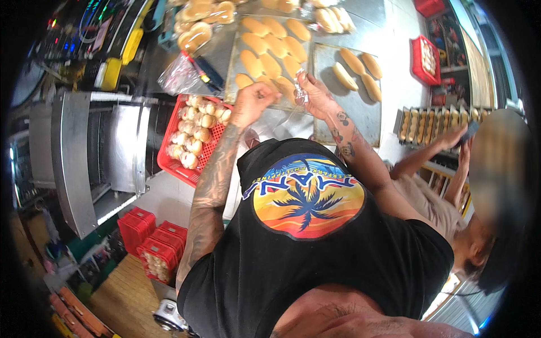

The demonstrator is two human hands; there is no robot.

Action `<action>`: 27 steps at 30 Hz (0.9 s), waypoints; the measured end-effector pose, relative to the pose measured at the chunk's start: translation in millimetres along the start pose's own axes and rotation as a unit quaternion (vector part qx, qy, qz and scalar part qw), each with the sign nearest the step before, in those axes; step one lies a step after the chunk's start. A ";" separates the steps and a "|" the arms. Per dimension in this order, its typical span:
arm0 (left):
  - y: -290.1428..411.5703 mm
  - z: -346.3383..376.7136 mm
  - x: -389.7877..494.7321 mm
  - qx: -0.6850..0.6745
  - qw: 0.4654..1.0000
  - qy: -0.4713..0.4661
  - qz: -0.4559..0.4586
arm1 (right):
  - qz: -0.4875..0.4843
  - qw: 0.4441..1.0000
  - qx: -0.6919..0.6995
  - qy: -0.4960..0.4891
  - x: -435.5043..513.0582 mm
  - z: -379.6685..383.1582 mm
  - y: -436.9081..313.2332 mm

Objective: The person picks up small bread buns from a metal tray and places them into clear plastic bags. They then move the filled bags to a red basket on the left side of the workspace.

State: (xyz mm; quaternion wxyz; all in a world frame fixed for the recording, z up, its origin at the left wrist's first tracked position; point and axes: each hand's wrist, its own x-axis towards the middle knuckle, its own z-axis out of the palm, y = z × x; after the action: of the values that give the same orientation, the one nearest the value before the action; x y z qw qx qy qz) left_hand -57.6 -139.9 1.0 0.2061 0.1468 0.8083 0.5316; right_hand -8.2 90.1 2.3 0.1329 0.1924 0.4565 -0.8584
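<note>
My right hand (315,95) grips crumpled clear plastic (301,91) between thumb and fingers, near the right edge of a metal tray (231,63) of long golden bread rolls (270,65). My left hand (253,101) is at that tray's near edge, fingers curled; whether it holds a bit of the plastic cannot be told. A second metal tray (327,122) on the right bears several long rolls (351,61), one lying on its side. Bagged rolls (196,36) lie beyond at the left, more bagged rolls (334,20) at the right. Plastic bags (179,76) lie left of the first tray.
A red plastic crate (169,145) of wrapped round buns stands by my left forearm. A co-worker (422,194) at my right holds a dark object near racked trays of rolls (427,124). Red crates (158,249) stand behind at the left, near a metal frame (76,164).
</note>
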 end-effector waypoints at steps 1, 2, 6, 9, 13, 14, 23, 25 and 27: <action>0.0 11.2 3.3 -0.001 1.000 0.008 -0.003 | -0.029 0.999 0.031 0.009 -12.6 -12.5 -9.8; 0.5 24.5 7.3 -0.027 0.999 0.025 0.017 | -0.063 0.997 -0.048 0.003 -19.8 -33.9 -16.3; 62.7 112.7 14.6 -0.164 0.984 -0.074 0.003 | -0.095 0.986 -0.136 0.033 -36.0 -71.9 -17.4; 72.8 143.5 20.0 -0.097 0.990 -0.098 -0.010 | 0.006 0.999 0.034 0.023 -48.6 -100.1 -14.8; 65.1 134.2 22.5 0.005 0.999 -0.011 -0.034 | -0.061 0.992 0.102 -0.051 -71.5 -138.2 -33.5; 64.2 138.2 22.4 0.011 1.000 0.008 -0.020 | -0.062 0.994 0.058 -0.070 -78.5 -147.4 -36.8; 74.5 169.9 26.6 0.326 0.921 -0.049 0.208 | -0.103 0.727 -0.656 0.174 -86.1 -140.5 -49.9; 54.5 163.8 36.8 0.366 0.911 -0.007 0.190 | 0.014 0.836 -0.539 0.100 -80.9 -137.6 -57.7; 49.0 159.4 44.4 0.372 0.909 -0.081 0.168 | 0.079 0.911 -0.403 0.048 -70.9 -144.1 -51.7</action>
State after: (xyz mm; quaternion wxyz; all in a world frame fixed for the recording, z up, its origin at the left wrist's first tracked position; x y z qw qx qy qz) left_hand -17.3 26.9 -17.6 0.1085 0.3890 0.8915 0.2054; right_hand 64.2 242.5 -1.2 0.2441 0.1990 0.7527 -0.5781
